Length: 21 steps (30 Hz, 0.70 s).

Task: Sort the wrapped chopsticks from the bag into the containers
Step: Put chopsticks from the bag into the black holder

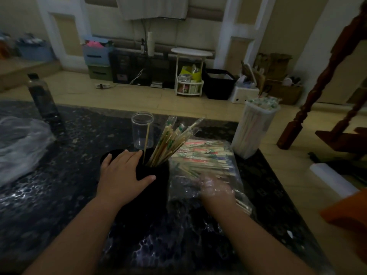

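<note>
Left hand point(123, 175): fingers straight, resting flat on black container point(156, 193).
Right hand point(215, 188): blurred inside clear bag point(182, 185); grip cannot be told.
Wrapped chopsticks point(202, 155): in bag, 12 o'clock of right hand.

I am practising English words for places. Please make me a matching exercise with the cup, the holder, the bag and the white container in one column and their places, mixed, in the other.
Things:
1 cup
2 holder
3 bag
4 white container

Places:
a the left hand rests on it
b at the right edge of the table, full
c just behind the holder
d lying flat, with the right hand at it

Pairs: 1-c, 2-a, 3-d, 4-b
</note>
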Motion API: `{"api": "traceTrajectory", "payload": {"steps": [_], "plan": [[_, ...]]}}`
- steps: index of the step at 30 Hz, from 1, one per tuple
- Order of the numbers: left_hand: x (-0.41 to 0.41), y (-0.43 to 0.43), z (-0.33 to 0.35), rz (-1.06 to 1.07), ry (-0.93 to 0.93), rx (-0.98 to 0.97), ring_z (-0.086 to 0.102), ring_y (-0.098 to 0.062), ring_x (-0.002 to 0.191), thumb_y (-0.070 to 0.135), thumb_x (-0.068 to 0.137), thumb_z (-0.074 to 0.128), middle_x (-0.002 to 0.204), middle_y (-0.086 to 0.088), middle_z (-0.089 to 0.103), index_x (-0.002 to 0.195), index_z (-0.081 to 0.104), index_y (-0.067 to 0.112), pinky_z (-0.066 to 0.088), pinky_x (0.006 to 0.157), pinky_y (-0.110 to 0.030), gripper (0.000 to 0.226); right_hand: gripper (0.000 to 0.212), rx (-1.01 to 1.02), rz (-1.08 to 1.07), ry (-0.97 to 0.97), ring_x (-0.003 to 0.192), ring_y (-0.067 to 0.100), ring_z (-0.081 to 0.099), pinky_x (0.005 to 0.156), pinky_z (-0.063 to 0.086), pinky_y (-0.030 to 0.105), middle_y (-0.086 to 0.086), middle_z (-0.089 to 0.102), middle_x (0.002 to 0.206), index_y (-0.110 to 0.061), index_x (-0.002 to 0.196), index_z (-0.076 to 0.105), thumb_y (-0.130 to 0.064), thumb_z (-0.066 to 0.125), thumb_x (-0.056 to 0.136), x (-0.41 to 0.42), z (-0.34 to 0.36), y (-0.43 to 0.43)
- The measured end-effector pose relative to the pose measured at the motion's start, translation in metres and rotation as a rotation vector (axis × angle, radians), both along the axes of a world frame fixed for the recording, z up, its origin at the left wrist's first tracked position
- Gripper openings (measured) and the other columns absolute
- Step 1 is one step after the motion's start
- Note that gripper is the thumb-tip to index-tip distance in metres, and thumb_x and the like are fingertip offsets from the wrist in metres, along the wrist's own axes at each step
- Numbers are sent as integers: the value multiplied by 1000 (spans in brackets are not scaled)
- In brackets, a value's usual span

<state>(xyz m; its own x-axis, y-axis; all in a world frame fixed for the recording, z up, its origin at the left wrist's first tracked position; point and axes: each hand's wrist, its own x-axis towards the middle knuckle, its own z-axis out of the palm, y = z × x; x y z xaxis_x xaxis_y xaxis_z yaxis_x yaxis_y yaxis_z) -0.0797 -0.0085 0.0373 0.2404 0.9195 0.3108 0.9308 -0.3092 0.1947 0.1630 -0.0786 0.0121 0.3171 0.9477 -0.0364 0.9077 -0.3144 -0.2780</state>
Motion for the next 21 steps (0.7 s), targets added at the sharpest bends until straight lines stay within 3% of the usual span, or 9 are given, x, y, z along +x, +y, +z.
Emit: {"api": "traceTrajectory", "payload": {"steps": [2,4,6,8,10,15,19,21], "plan": [[2,-2,2,8,12,-24,18,-13,148,75,81,51,154,10,34,152,29,28,4,119,-44,88,49,74,103,-190,101,35,64,88,55,41,13,63,119,-13,137,52,-30,63,92,0,1,-5],[3,-3,4,15,29,-43,16,-12,148,76,80,49,156,10,30,153,26,28,3,119,-45,90,48,-32,112,-129,118,34,58,99,47,41,12,57,136,-19,144,42,-38,47,99,-4,15,-11],[3,-4,5,15,29,-55,15,-12,148,77,80,48,157,10,28,153,24,28,3,119,-45,91,53,-141,161,-130,125,31,53,103,42,39,10,54,140,-24,148,36,-48,40,101,-2,21,-12],[2,-4,5,9,30,-68,14,-12,149,77,80,48,158,10,27,154,23,28,3,119,-44,91,66,-195,172,-131,123,30,54,99,44,38,9,56,137,-22,149,35,-60,45,96,-1,25,-12],[1,-3,6,-1,21,-82,15,-13,148,76,80,49,158,9,27,154,23,28,6,119,-43,92,66,-217,233,-169,117,30,57,92,46,36,10,60,131,-20,145,40,-61,48,94,-5,35,-17],[-2,-2,6,-24,10,-84,18,-12,148,76,80,50,158,10,28,154,23,29,13,117,-39,92,28,-239,381,-188,103,30,61,80,47,35,9,66,108,-24,105,64,-48,61,91,-15,67,-30],[-3,-2,6,-42,7,-91,18,-13,148,75,80,52,158,8,27,154,23,27,15,117,-39,93,21,-68,412,-266,92,26,61,67,40,31,2,62,90,-28,83,55,-48,57,88,-21,106,-38],[-3,-2,8,-49,16,-98,19,-12,148,79,76,48,158,8,28,154,23,26,15,117,-38,98,21,62,422,-282,90,25,61,65,35,31,-1,64,90,-29,82,51,-49,54,88,-22,120,-40]]}}
